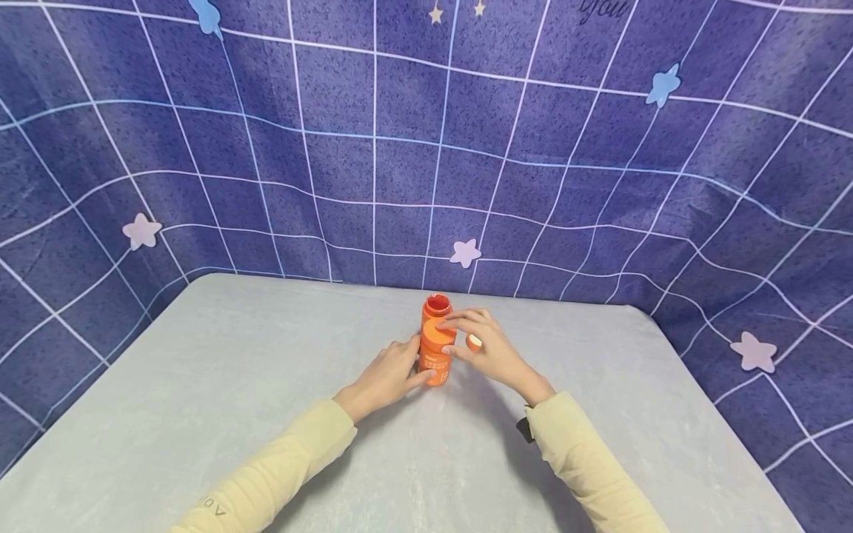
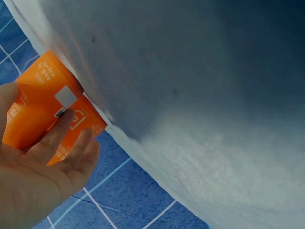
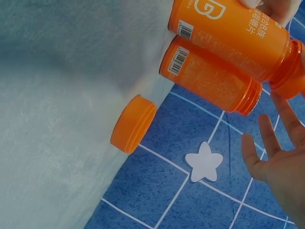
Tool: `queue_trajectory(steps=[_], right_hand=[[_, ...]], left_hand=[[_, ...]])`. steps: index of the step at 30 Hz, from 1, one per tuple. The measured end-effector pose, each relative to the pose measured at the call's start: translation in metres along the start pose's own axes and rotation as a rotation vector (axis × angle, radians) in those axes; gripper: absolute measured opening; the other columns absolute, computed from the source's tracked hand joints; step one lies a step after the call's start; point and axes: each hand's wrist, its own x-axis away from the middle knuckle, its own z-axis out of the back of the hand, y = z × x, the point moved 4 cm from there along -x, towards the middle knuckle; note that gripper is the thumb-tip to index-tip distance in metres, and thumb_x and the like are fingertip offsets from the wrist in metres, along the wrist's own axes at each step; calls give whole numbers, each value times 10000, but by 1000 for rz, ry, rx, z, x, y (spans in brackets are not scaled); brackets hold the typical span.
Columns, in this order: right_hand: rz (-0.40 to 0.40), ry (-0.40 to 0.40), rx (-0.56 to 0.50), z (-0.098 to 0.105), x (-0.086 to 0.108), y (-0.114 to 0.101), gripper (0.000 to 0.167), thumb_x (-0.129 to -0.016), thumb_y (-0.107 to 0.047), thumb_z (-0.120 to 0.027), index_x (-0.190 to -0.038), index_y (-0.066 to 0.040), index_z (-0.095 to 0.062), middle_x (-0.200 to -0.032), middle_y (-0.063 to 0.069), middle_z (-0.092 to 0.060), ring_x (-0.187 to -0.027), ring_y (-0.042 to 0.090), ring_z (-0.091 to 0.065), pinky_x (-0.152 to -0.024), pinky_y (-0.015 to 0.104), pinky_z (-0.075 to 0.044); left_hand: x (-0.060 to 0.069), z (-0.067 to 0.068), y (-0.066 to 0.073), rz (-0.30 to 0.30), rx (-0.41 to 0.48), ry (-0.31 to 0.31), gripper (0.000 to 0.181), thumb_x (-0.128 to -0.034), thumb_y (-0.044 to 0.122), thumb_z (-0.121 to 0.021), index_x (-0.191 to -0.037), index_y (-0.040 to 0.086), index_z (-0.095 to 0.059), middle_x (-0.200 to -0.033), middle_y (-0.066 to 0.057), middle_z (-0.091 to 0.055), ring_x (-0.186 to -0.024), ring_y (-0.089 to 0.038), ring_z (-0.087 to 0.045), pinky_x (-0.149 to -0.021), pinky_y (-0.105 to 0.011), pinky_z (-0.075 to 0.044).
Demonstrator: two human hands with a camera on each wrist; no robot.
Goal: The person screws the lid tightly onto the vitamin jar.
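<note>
Two orange bottles stand one behind the other on the grey table. My left hand (image 1: 385, 375) grips the front bottle (image 1: 435, 365) low on its left side. At that bottle's mouth, my right hand (image 1: 489, 349) holds an orange cap (image 1: 437, 333) between thumb and fingers. Part of the neck shows beside this cap (image 3: 288, 90) in the right wrist view, and the cap looks tilted. The rear bottle (image 1: 437, 303) is uncapped, its threaded neck (image 3: 249, 98) bare. A second orange cap (image 3: 133, 125) stands on its edge on the table, right of the bottles.
The grey table (image 1: 266, 333) reaches back to a blue cloth (image 1: 373, 170) with white grid lines and stars, which hangs behind it and on both sides. The loose cap lies close to the right hand.
</note>
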Motion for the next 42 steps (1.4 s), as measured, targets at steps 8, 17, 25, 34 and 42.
queue_trajectory(steps=[8,17,25,34,42], right_hand=[[9,13,5,0,1,0,364,-769,-183,-720,-1116,-116,-634,-1157,68,-616,-1087,217,-457,-940,449,-336],[-29,13,13,0,1,-1,427,-755,-197,-736,-1148,-95,-605,-1146,56,-604,-1071,214,-458,-931,433,-353],[-129,-18,-55,-2,2,12,519,-757,-237,-739,-1209,-70,-546,-1209,64,-568,-1125,222,-445,-936,452,-365],[-185,-83,-92,-3,5,15,501,-794,-228,-690,-1252,-121,-518,-1259,36,-524,-1136,209,-429,-906,463,-383],[-173,-106,-98,-3,4,12,485,-798,-160,-634,-1262,-97,-510,-1273,63,-512,-1140,218,-427,-893,424,-386]], left_hand=[[0,-1,-1,0,-2,-2,618,-849,377,-619,-1325,60,-385,-1144,-92,-624,-952,-261,-568,-862,-428,-438],[0,-1,-1,-9,7,3,606,-847,373,-622,-1315,65,-393,-1117,-89,-632,-947,-256,-568,-864,-426,-433],[0,-2,-1,-10,4,5,619,-847,372,-622,-1325,60,-383,-1106,-94,-633,-942,-257,-571,-861,-429,-436],[0,-2,-1,-5,7,7,624,-843,370,-629,-1328,63,-384,-1129,-87,-628,-939,-255,-566,-866,-417,-427],[0,-2,-1,-6,12,8,618,-842,367,-630,-1323,64,-387,-1134,-88,-626,-947,-254,-564,-871,-415,-425]])
